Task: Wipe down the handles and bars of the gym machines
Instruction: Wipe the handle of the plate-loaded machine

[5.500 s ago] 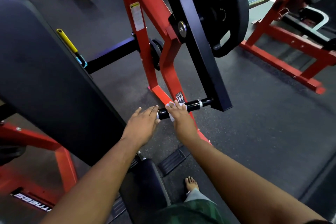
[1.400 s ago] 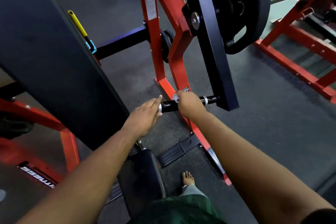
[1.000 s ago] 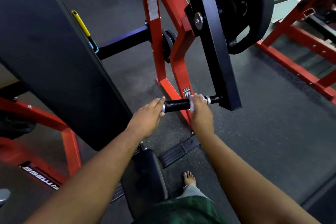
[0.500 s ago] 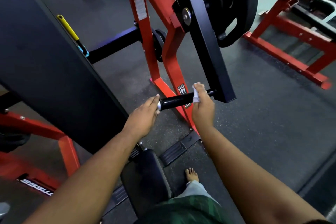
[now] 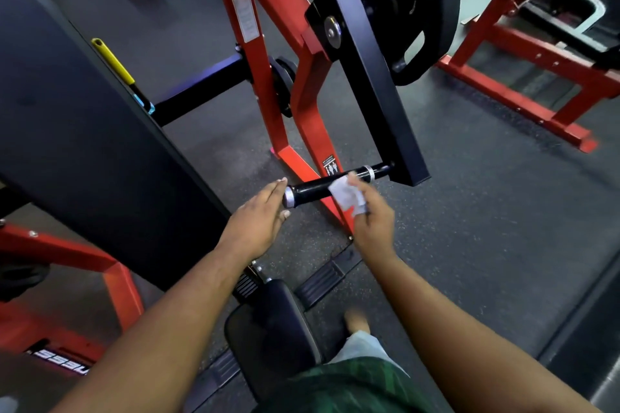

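L hand (image 5: 260,221) flat, fingers straight, tips vs the capped end of the black handle (image 5: 317,187). R hand (image 5: 370,216) pinches a white wipe (image 5: 345,194) laid on the handle's mid-section, contact prob. light, view blurred. Handle sticks out from black lever arm (image 5: 365,54) w/ weight plate (image 5: 426,3).

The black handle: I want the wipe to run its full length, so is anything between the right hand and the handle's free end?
Nothing blocks the black handle itself. The right hand holds the white wipe against it. The left hand rests with straight fingers against the free end's silver cap, so the wipe would meet those fingers there.
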The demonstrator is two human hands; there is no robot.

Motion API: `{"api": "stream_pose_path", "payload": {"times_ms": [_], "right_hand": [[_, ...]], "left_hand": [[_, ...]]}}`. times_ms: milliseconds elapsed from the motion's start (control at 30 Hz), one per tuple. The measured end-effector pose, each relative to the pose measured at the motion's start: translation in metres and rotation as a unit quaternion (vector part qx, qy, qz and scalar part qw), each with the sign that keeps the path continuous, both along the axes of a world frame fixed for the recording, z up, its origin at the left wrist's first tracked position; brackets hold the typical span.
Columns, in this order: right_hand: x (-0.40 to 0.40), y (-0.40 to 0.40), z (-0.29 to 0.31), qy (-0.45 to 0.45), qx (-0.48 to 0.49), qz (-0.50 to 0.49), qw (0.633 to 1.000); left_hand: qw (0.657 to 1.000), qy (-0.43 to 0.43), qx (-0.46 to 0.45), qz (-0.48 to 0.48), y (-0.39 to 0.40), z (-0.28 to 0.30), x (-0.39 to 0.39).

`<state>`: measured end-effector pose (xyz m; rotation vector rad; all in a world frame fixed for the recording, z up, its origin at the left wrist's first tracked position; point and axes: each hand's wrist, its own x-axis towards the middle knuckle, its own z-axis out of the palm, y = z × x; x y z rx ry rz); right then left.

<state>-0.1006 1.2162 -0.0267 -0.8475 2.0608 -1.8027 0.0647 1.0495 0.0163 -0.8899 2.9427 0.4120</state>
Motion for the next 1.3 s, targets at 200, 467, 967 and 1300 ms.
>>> {"api": "stream_pose_path", "payload": {"times_ms": [200,467,967,1300], "right_hand": [[-0.001,-0.042,-0.017,0.020,0.116,-0.023,0.993],[0.078,-0.026,-0.005,-0.029,-0.044,0.090,0.995],[0.089,-0.085,0.030,-0.576,-0.112,-0.167,0.793],[-0.028,-0.020,0.029,0.037,0.207,-0.059,0.976]], "left_hand": [[1.000,0.011,0.008,-0.004,0.007,-0.002,-0.008],[0.999,0.014,0.011,-0.046,-0.003,-0.003,0.006],[0.998,0.003,-0.004,-0.056,-0.004,-0.001,0.003],[0.999,0.008,0.007,-0.035,0.004,-0.001,0.006]]}}
